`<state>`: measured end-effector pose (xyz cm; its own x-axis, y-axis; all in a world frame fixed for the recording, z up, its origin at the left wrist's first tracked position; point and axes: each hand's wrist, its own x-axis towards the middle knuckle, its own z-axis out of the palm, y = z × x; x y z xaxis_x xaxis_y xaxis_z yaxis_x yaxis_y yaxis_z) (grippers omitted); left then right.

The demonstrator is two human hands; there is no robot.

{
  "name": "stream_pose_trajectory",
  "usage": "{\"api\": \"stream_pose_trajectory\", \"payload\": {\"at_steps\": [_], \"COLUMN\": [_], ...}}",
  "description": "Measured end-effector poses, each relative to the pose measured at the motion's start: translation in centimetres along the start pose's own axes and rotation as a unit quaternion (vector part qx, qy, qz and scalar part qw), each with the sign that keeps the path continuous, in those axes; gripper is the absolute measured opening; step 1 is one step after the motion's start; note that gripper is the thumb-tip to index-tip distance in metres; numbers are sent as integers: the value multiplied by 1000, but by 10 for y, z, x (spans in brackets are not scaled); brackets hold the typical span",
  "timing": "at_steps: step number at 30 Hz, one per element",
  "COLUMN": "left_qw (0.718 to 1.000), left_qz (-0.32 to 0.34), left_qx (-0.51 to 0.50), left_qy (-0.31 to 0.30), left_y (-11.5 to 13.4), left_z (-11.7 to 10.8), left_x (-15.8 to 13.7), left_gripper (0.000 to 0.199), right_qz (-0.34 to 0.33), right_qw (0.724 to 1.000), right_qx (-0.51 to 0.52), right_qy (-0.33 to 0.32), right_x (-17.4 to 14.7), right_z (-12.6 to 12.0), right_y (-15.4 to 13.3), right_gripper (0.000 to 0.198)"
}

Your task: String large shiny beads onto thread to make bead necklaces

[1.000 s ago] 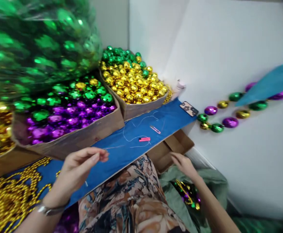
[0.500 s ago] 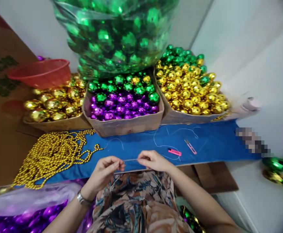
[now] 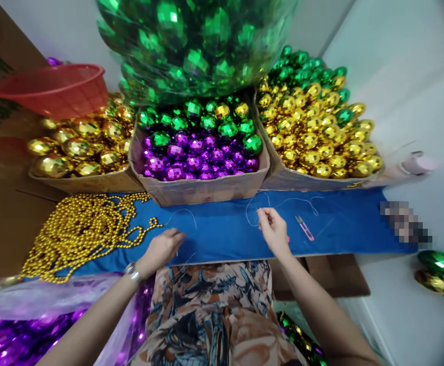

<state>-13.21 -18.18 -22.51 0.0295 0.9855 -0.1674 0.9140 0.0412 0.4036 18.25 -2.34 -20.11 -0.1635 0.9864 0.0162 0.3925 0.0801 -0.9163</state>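
My left hand [image 3: 164, 248] is closed above the blue cloth, fingers pinched, with a thin pale thread [image 3: 187, 261] trailing beside its fingertips. My right hand [image 3: 274, 233] is over the cloth farther right, thumb and fingers together at the loop of a white thread [image 3: 248, 216]. Whether the fingertips grip that loop is hard to make out. Beneath the right hand, only a sliver of a pink tool [image 3: 288, 239] shows. Pink-handled thread snips [image 3: 305, 228] lie right of it. A heap of gold bead strings [image 3: 81, 236] rests left of my left hand.
Behind the blue cloth [image 3: 222, 236] stand cardboard boxes of gold balls [image 3: 87, 147], purple and green balls [image 3: 195, 160], and gold and green balls [image 3: 317, 132]. A clear bag of green balls [image 3: 199, 56] looms above. A red basin [image 3: 54, 91] sits at left.
My hands have moved apart; the thread stretched between them no longer spans them. The right hand went forward and right, over the pink tool. The left shifted slightly forward. The view has tilted.
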Motion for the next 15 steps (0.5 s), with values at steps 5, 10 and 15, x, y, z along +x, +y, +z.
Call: {"api": "stream_pose_trajectory", "payload": {"at_steps": [5,10,15], "left_qw": [999,991,939], "left_qz": [29,7,-98], "left_qx": [5,-125,-327], "left_qy": [34,40,47], "left_y": [6,-5,13], "left_z": [15,15,8], "left_x": [81,96,84], "left_gripper": [38,17,18], "right_qz": [-101,-107,-112], "right_qw": [990,986,985], "right_qx": [-83,-107,-122], "right_qy": [-59,-72,-44], "right_x": [-8,-15,-7], "right_z": [19,36,54], "right_y": [-8,7,-1], "right_gripper": [29,29,32]}}
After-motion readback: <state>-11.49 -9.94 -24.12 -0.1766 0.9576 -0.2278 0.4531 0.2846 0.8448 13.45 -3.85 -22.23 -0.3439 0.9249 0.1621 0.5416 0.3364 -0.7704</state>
